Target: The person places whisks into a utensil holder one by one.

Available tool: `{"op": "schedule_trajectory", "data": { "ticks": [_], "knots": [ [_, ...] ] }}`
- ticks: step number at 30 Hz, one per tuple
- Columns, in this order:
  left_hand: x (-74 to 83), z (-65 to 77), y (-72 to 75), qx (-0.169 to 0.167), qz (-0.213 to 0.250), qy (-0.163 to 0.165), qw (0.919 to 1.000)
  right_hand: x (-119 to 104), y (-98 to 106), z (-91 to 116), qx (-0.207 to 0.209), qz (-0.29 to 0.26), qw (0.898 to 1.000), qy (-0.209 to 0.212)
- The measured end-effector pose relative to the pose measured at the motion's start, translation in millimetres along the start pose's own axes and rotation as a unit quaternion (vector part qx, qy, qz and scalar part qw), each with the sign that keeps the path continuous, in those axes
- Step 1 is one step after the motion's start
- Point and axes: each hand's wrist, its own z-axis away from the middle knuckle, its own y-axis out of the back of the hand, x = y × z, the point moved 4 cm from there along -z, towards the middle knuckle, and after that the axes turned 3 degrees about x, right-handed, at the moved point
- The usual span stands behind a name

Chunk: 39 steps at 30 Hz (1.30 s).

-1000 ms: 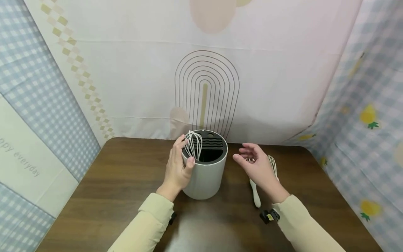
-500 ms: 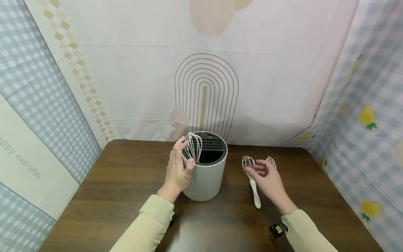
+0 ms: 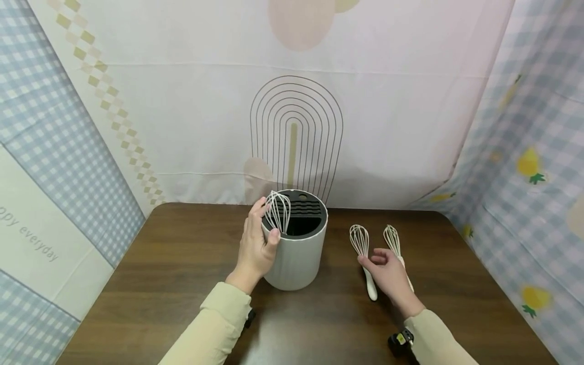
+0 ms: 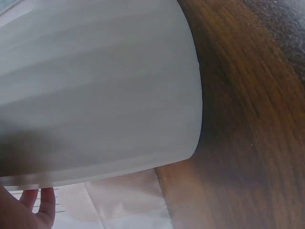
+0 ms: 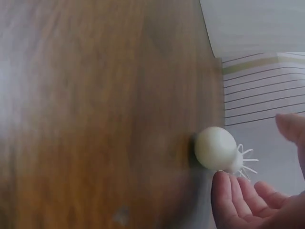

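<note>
In the head view, a white round utensil holder [image 3: 298, 261] with a black slotted top stands at mid-table. My left hand [image 3: 255, 248] holds its left side, thumb at the front of the rim and fingers toward the back. A white whisk [image 3: 278, 213] stands head up in its open front compartment. To the right lies a second whisk [image 3: 359, 241], my right hand [image 3: 388, 274] over its handle with thumb and fingers apart. Farther right is a third whisk [image 3: 392, 239], its handle partly hidden by that hand. The right wrist view shows the rounded handle end [image 5: 215, 148] close to the fingertips.
The brown wooden table [image 3: 182, 263] ends at a white patterned cloth backdrop [image 3: 205, 121]. Blue checked cloths hang on both sides, the right cloth [image 3: 511, 213] printed with pineapples.
My right hand has moved from beside the holder's top to the right, then down toward the handle of the second whisk. My left hand has stayed on the holder.
</note>
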Motion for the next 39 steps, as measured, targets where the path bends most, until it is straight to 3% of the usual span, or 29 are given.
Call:
{"op": "schedule_trajectory", "data": {
  "ticks": [13, 31, 39],
  "knots": [
    [3.7, -1.5, -0.2, -0.002, 0.010, -0.007, 0.9999, 13, -7, 3, -0.015, 0.017, 0.999, -0.024],
    [1.0, 1.0, 2.3, 0.002, 0.003, -0.004, 1.0000, 9, -9, 1, -0.041, 0.029, 0.999, -0.003],
    [0.2, 0.9, 0.2, 0.002, 0.006, -0.005, 1.0000, -3, -7, 2, -0.048, 0.024, 0.998, 0.017]
  ]
}}
